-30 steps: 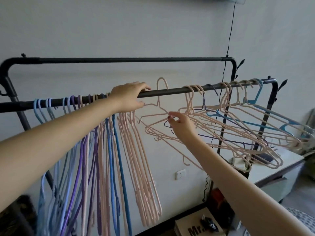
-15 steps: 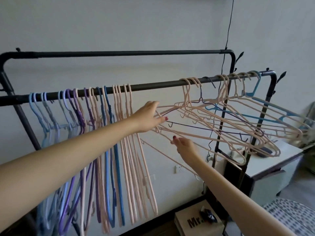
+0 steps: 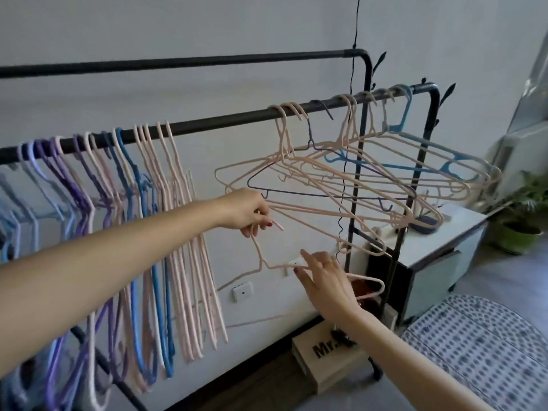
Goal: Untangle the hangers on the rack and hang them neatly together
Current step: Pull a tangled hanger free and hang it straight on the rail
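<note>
My left hand [image 3: 247, 210] pinches hook of freed pink hanger [image 3: 268, 264], right hand [image 3: 324, 275] pinches its shoulder, below rail [image 3: 222, 121]. Neat bunch [image 3: 118, 203] at rail's left; tangle [image 3: 355, 173] remains at right.

Neat hangers [image 3: 166, 221] left on rail [image 3: 225, 121] (tangled hangers [image 3: 370, 173] right).
</note>
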